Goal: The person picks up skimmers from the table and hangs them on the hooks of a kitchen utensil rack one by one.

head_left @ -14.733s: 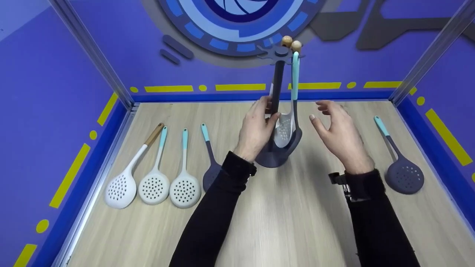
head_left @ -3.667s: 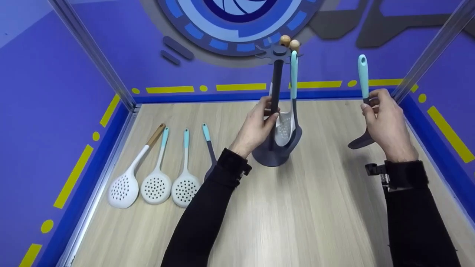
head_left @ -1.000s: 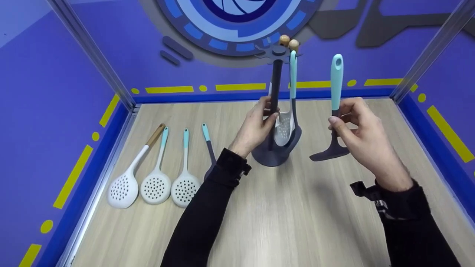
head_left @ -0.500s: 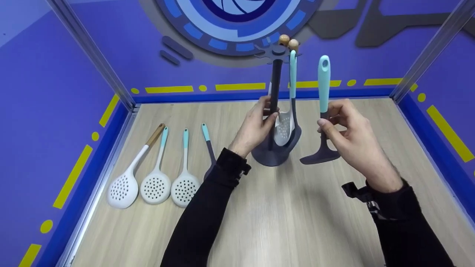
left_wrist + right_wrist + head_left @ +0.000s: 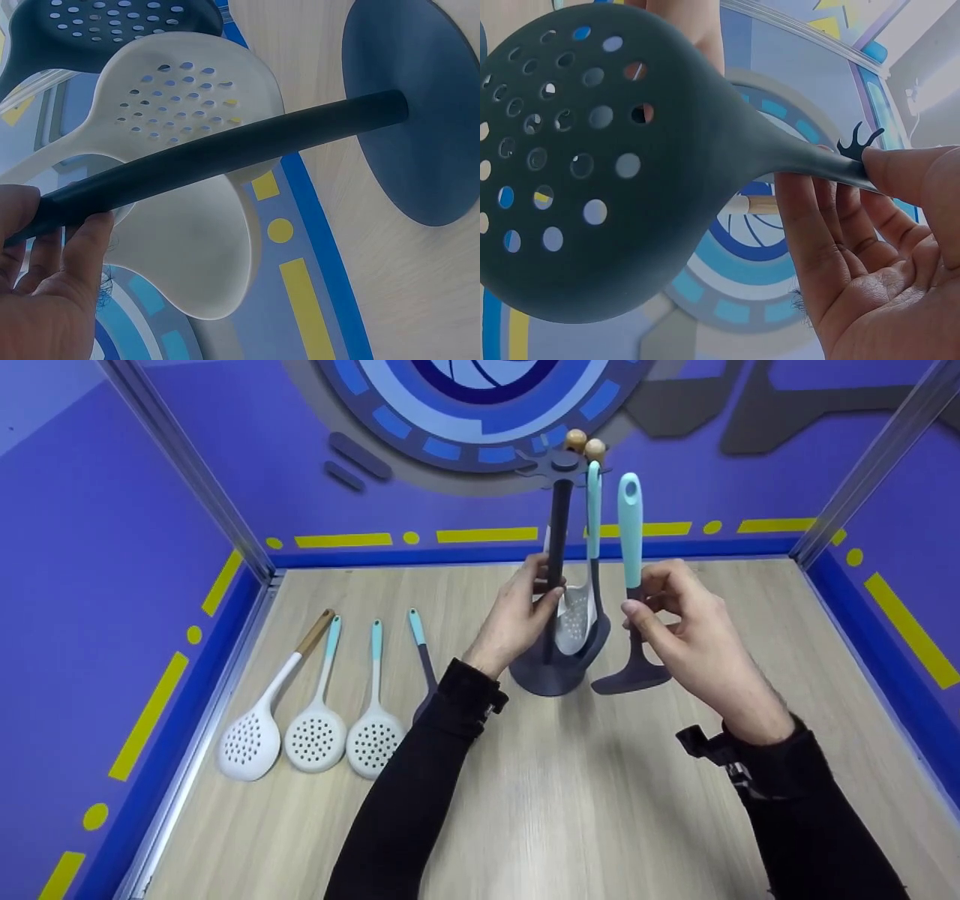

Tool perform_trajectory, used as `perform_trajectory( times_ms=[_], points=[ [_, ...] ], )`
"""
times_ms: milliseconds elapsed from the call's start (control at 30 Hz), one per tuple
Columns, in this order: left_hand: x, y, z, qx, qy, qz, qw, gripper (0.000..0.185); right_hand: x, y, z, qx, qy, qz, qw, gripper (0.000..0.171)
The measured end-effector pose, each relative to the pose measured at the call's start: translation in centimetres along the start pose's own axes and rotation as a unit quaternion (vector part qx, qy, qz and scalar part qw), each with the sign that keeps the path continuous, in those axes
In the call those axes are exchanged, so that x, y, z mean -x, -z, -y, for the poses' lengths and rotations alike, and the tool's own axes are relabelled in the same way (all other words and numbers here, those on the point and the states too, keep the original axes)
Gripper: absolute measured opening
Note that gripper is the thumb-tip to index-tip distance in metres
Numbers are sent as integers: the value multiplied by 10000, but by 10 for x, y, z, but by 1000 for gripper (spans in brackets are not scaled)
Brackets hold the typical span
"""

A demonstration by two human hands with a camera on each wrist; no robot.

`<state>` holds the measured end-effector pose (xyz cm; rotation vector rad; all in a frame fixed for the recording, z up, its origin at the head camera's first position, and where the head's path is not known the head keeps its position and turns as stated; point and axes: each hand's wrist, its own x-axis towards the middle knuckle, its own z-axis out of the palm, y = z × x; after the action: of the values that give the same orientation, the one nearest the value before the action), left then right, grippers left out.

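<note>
My left hand [image 5: 511, 619] grips the pole of a dark utensil stand [image 5: 560, 525], which stands upright on its round base. Beyond the pole hang a dark utensil with a turquoise handle [image 5: 594, 514], a white skimmer [image 5: 259, 82] and a white ladle [image 5: 195, 255]. Just right of these, my right hand [image 5: 686, 622] pinches a dark skimmer [image 5: 631, 532] by its neck, below the turquoise handle. It is held upright above the table, handle up. Its perforated head [image 5: 690, 187] fills much of the right wrist view. In the head view that head appears nearly edge-on.
On the table's left lie a white skimmer with a wooden handle [image 5: 249, 746], two pale skimmers with turquoise handles [image 5: 315, 739] [image 5: 375, 739] and a dark utensil [image 5: 424, 660], partly covered by my left sleeve. Blue panels [image 5: 420, 525] wall the table at the back and sides.
The dark skimmer that lay at the table's right has been picked up by my right hand and carried left, close to the stand. My left hand stays on the pole.
</note>
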<state>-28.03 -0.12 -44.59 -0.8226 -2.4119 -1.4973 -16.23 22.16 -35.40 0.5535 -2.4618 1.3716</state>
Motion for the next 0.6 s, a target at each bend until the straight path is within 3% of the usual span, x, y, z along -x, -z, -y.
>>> perform_trajectory(
  times_ms=[600],
  points=[
    [-1, -1, 1, 133, 26, -1, 9999, 42, -8, -14, 2, -37, -50, -10, 10000, 23]
  ],
)
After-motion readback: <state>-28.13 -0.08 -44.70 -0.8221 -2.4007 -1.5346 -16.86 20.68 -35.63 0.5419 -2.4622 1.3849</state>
